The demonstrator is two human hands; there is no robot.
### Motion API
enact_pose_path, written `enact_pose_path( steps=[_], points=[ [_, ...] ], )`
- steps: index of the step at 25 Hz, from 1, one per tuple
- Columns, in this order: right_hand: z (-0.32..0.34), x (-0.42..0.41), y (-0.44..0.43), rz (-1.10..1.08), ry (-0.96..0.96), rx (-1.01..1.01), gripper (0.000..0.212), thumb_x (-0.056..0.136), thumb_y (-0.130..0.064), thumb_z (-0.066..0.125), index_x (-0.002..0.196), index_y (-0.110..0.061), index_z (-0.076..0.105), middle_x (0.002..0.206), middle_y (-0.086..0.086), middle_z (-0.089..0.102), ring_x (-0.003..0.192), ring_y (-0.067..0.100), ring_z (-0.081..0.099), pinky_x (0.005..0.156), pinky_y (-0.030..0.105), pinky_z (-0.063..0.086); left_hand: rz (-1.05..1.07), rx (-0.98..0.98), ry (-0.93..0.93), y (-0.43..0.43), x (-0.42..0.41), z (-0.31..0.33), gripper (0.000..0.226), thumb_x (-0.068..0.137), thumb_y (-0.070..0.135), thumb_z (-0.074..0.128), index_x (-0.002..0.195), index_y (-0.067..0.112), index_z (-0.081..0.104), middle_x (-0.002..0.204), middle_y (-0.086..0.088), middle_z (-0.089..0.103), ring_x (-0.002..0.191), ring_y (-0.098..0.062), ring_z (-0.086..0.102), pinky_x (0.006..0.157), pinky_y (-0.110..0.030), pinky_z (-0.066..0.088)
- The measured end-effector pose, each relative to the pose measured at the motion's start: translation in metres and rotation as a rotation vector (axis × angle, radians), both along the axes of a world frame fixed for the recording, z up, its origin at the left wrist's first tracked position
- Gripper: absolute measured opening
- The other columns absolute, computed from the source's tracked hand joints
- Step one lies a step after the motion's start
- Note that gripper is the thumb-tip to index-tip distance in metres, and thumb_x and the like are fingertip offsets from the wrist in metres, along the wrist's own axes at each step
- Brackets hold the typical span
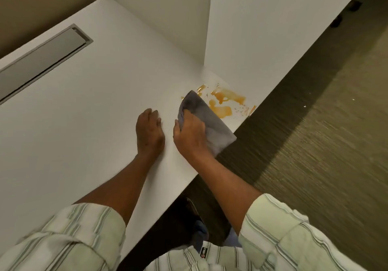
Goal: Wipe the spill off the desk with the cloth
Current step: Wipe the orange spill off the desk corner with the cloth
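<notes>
Now the right hand (190,133) grips the grey cloth (206,121) on the white desk (94,106), its far edge touching the orange spill (225,102) at two o'clock — near the desk's edge. Beside it, the left hand (149,132) rests flat (fingers open, empty).

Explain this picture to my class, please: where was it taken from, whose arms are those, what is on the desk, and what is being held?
There is one picture, from a wide-angle camera worn on a person's head, looking forward and down. The two arms in striped sleeves are that person's own; no machine is involved. The white desk carries an orange-brown spill near its front edge, beside an upright divider panel. A grey hatch is set into the desk further back. The right hand presses a grey-blue cloth onto the desk at the spill's near side, fingers curled into the cloth. The left hand rests flat on the desk, holding nothing. Much of the spill remains unwiped.
</notes>
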State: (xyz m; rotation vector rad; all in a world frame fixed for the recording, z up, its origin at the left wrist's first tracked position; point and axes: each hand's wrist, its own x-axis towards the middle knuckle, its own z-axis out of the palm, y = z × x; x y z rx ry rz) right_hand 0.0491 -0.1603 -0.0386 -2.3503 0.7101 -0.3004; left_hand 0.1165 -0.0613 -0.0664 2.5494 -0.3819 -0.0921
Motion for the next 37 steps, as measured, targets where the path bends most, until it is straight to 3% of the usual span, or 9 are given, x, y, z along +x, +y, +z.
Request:
enact_pose_path(
  steps=[5, 7, 10, 13, 17, 22, 28, 32, 37],
  points=[
    [-0.023, 0.006, 0.002, 0.123, -0.010, -0.139, 0.051, 0.090, -0.044, 0.054, 0.126, -0.008, 0.052, 0.105, 0.008, 0.060, 0.099, 0.023, 0.052, 0.088, 0.041, 0.042, 0.076, -0.060, 0.000, 0.004, 0.005, -0.010, 0.031, 0.099, 0.014, 0.041, 0.125, 0.000, 0.053, 0.127, -0.018, 0.058, 0.118, -0.030, 0.052, 0.104, -0.029, 0.038],
    [-0.030, 0.000, 0.003, 0.171, -0.030, -0.178, 0.050, 0.088, -0.051, 0.054, 0.121, -0.014, 0.054, 0.111, 0.009, 0.053, 0.107, 0.024, 0.046, 0.096, 0.043, 0.038, 0.063, -0.085, 0.002, 0.003, 0.010, -0.009, 0.028, 0.097, 0.012, 0.045, 0.118, -0.002, 0.056, 0.121, -0.019, 0.060, 0.113, -0.032, 0.054, 0.101, -0.034, 0.042],
    [-0.030, 0.002, -0.001, 0.235, 0.064, -0.212, 0.049, 0.093, -0.056, 0.038, 0.128, -0.024, 0.051, 0.142, 0.012, 0.039, 0.134, 0.028, 0.028, 0.109, 0.048, 0.020, 0.005, -0.053, -0.065, 0.003, 0.013, -0.007, 0.018, 0.092, 0.008, 0.046, 0.099, -0.002, 0.059, 0.102, -0.020, 0.063, 0.097, -0.034, 0.056, 0.087, -0.044, 0.049],
    [-0.037, 0.000, -0.006, 0.297, 0.177, -0.356, 0.054, 0.097, -0.055, 0.028, 0.145, -0.032, 0.033, 0.157, 0.007, 0.024, 0.146, 0.029, 0.014, 0.117, 0.051, 0.011, 0.072, -0.078, -0.040, 0.002, 0.012, -0.006, 0.032, 0.098, 0.012, 0.039, 0.119, -0.006, 0.055, 0.120, -0.024, 0.060, 0.114, -0.038, 0.054, 0.103, -0.045, 0.043],
    [-0.045, 0.014, -0.009, 0.300, 0.257, -0.414, 0.057, 0.098, -0.053, 0.024, 0.151, -0.031, 0.019, 0.161, 0.006, 0.013, 0.148, 0.028, 0.003, 0.120, 0.051, 0.006, 0.062, -0.073, -0.016, 0.002, 0.011, -0.008, 0.038, 0.099, 0.019, 0.040, 0.126, -0.006, 0.052, 0.129, -0.025, 0.057, 0.124, -0.038, 0.050, 0.110, -0.048, 0.039],
    [-0.046, 0.042, -0.015, 0.253, 0.279, -0.405, 0.056, 0.101, -0.043, 0.024, 0.152, -0.023, 0.015, 0.161, 0.008, 0.010, 0.148, 0.028, 0.003, 0.121, 0.045, 0.003, 0.057, -0.044, -0.020, 0.003, 0.008, -0.005, 0.042, 0.097, 0.022, 0.046, 0.128, -0.005, 0.051, 0.133, -0.024, 0.055, 0.127, -0.038, 0.048, 0.112, -0.047, 0.037],
    [-0.042, 0.025, -0.007, 0.322, 0.212, -0.342, 0.054, 0.095, -0.013, 0.036, 0.148, -0.013, 0.029, 0.158, 0.010, 0.024, 0.147, 0.028, 0.012, 0.120, 0.040, 0.006, 0.070, -0.063, -0.034, 0.002, 0.010, -0.006, 0.044, 0.097, 0.025, 0.040, 0.126, -0.006, 0.052, 0.128, -0.025, 0.058, 0.123, -0.039, 0.051, 0.109, -0.047, 0.040],
    [-0.046, -0.016, -0.010, 0.384, 0.216, -0.405, 0.051, 0.095, -0.019, 0.034, 0.146, -0.014, 0.035, 0.155, 0.010, 0.030, 0.145, 0.029, 0.022, 0.117, 0.039, 0.018, 0.064, -0.064, -0.056, 0.003, 0.011, -0.007, 0.040, 0.097, 0.021, 0.042, 0.123, -0.006, 0.054, 0.125, -0.025, 0.060, 0.119, -0.040, 0.053, 0.107, -0.045, 0.040],
    [-0.046, -0.024, -0.021, 0.385, 0.240, -0.394, 0.052, 0.093, -0.020, 0.037, 0.145, -0.016, 0.037, 0.155, 0.009, 0.032, 0.143, 0.028, 0.025, 0.115, 0.041, 0.023, 0.096, -0.072, -0.005, 0.002, 0.008, -0.010, 0.044, 0.099, 0.024, 0.038, 0.130, -0.004, 0.050, 0.136, -0.024, 0.054, 0.133, -0.038, 0.044, 0.114, -0.042, 0.031]
  ],
)
